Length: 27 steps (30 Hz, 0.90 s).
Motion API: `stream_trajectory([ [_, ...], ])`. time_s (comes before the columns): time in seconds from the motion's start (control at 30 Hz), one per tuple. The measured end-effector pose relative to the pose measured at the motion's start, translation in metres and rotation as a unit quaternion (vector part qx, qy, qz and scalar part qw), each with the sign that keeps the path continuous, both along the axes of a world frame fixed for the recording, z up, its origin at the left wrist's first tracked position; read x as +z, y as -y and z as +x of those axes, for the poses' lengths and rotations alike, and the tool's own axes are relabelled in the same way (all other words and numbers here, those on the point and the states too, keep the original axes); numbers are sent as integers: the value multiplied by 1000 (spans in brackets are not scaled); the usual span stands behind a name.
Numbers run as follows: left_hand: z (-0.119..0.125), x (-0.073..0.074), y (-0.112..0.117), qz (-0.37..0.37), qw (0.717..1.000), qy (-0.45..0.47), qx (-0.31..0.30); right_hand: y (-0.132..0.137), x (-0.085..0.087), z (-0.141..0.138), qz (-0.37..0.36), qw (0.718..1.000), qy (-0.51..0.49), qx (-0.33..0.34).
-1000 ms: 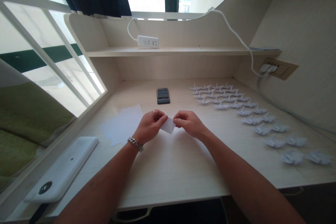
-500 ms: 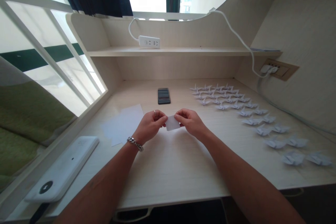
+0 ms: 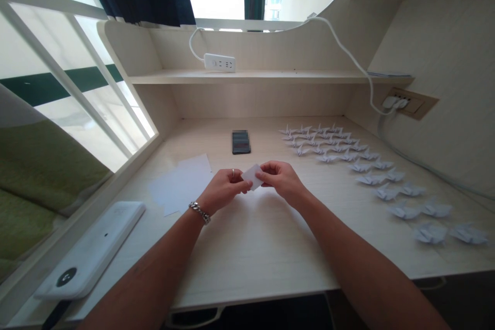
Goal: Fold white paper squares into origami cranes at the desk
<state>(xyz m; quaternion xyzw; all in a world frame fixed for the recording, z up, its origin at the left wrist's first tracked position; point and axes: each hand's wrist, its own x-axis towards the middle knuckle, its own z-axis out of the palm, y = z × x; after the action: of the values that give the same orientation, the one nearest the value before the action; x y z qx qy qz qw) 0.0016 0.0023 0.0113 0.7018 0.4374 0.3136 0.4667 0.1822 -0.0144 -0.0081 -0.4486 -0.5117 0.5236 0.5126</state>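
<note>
**Left hand** (image 3: 222,191): narrow grip, fingertips pinching the left edge of a small white paper square (image 3: 252,177); chain bracelet (image 3: 199,212) on the wrist.
**Right hand** (image 3: 280,180): narrow grip, fingertips pinching the same square from the right.
**Paper square:** tilted, held between both hands over the bench (image 3: 247,252).
**Left of hands:** loose white paper sheets (image 3: 180,185), just beside the left hand, flat on the bench.
**Ahead of hands:** dark phone (image 3: 241,142), its face blurred.
**Right of hands:** rows of folded white paper cranes (image 3: 371,179).
**Front left:** flat white device (image 3: 91,250).
**Shelf** (image 3: 294,75)**:** white power strip (image 3: 219,62).
</note>
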Motion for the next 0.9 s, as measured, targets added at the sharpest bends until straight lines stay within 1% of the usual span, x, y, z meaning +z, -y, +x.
stream_trajectory([
  [0.03, 1, 0, 1, -4, 1000, -8, -11, 0, 0, 0, 4, 1000, -1, 2],
  [0.1, 2, -1, 1, -10, 1000, 16, -16, 0, -1, -1, 20, 999, 19, 18],
  [0.2, 3, -2, 0, -4, 997, 71, 6, 1, -1, -3, 35, 999, 31, 23],
  [0.3, 3, -3, -1, -7, 993, 109, 34, 2, 0, -4, 21, 1000, 16, 12],
  [0.4, 2, -4, -2, -28, 989, 137, 36, 1, 0, -3, 17, 999, 32, 15],
  [0.53, 2, -4, -3, -8, 989, 141, 43, 1, -1, -2, 30, 997, 61, 19],
  [0.6, 1, -5, -4, 1, 989, 138, 52, 1, 0, -2, 24, 999, 44, 9],
  [0.73, 1, -7, -5, 1, 989, 135, 56, 1, 2, -3, -3, 999, -19, -38],
  [0.9, 0, -5, -9, 14, 993, 106, 48, 1, 3, -3, -9, 999, -13, -44],
])
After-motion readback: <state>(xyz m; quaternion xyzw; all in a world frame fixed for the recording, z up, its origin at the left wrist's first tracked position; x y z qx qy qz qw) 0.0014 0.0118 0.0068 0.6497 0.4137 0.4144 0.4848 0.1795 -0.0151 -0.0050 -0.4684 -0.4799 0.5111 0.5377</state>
